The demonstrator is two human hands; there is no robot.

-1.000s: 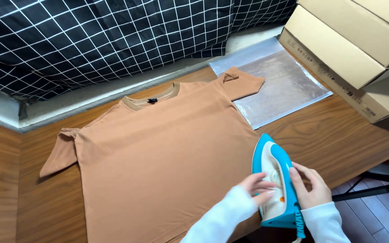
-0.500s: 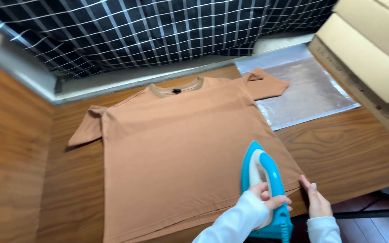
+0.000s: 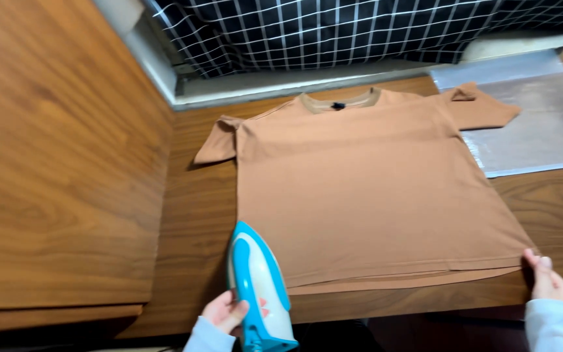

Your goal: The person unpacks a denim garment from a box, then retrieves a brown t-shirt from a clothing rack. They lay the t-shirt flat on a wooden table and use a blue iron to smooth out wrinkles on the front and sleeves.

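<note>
Left hand (image 3: 228,313) wrapped round blue-and-white iron (image 3: 259,290) at near left hem of brown T-shirt (image 3: 373,182), spread flat on wooden table (image 3: 197,215); right hand (image 3: 545,277) pinching shirt's near right hem corner

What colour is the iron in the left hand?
The iron is bright blue with a cream-white top, seen in the head view.

A T-shirt (image 3: 373,189) lies flat on the table (image 3: 197,215) in the middle of the frame, its collar toward the top. An iron (image 3: 259,290) stands at the shirt's lower left corner, with the left hand (image 3: 226,313) on it. The right hand (image 3: 545,280) touches the hem at lower right. A plastic sheet (image 3: 542,124) lies at upper right, partly under one sleeve.
</note>
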